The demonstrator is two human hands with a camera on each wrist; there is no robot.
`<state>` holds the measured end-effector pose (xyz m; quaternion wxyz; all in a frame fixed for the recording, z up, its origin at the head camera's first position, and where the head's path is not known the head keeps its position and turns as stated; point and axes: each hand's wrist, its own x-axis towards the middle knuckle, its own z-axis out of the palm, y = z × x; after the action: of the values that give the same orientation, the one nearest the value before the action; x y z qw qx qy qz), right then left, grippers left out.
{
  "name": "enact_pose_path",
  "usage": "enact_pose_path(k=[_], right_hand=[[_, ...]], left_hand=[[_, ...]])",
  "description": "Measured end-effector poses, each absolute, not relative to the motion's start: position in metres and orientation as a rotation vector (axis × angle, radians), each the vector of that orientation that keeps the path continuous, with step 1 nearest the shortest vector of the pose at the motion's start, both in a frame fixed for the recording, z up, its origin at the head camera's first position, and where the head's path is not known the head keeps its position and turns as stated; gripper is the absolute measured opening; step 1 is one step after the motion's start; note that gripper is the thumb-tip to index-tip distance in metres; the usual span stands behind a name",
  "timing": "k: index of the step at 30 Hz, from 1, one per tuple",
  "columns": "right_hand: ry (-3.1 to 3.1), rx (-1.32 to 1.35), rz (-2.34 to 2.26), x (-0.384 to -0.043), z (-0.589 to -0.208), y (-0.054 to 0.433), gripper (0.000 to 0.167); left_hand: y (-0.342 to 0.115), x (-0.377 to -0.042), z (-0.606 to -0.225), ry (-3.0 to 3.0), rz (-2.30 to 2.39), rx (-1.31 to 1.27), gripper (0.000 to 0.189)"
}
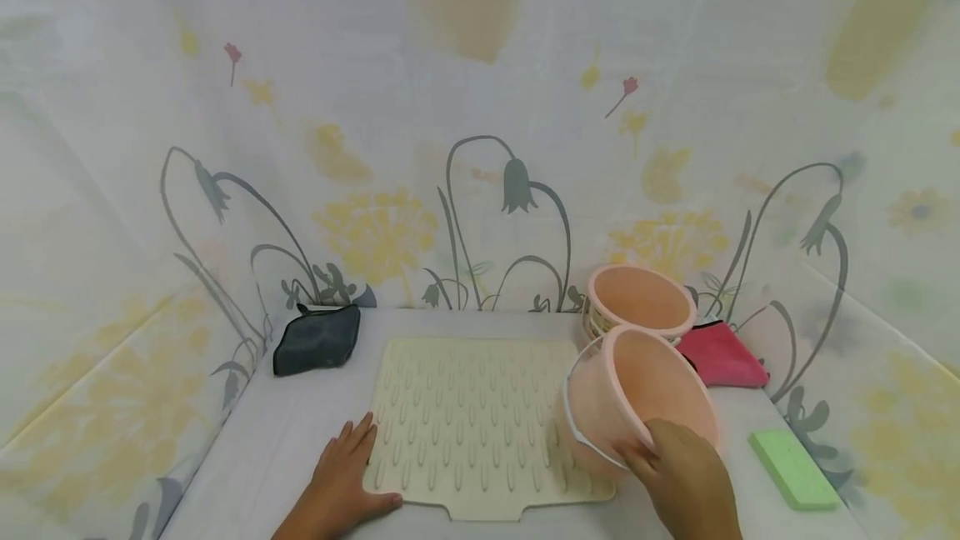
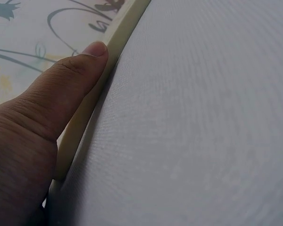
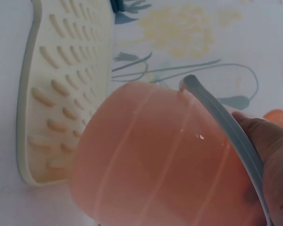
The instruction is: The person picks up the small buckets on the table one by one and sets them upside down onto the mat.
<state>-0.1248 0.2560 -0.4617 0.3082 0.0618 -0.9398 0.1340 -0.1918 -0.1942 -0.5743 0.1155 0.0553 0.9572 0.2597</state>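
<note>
Here on the white-covered table (image 1: 300, 432), ringed by flower-printed curtain (image 1: 480, 65), the right hand (image 1: 686, 477) pinches the rim of a tilted pink bucket (image 1: 592, 407) over the right side of a cream mat (image 1: 465, 423); whether its base touches, I can't quite tell! The left hand (image 1: 341, 473), fingers spread, rests at the mat's near-left corner. Black pouch (image 1: 317, 342) back left, red pouch (image 1: 723, 357) back right, green block (image 1: 793, 469) near right.
</note>
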Motion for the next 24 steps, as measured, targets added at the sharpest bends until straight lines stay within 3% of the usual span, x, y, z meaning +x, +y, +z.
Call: enact_pose_path(k=[8,16,24], right_hand=[[-2.518,0.093,0.555,-0.131,-0.467,0.244,0.036],[-2.395,0.131,0.641,-0.140,-0.474,0.231,0.037],[-2.358,-0.024,0.820,-0.145,-0.479,0.217,0.040]], left_hand=[[-0.195,-0.193,-0.578,2.812,0.750,0.148,0.137],[-0.195,-0.193,-0.576,2.815,0.750,0.179,0.134],[-0.196,-0.193,-0.578,2.823,0.754,0.184,0.135]])
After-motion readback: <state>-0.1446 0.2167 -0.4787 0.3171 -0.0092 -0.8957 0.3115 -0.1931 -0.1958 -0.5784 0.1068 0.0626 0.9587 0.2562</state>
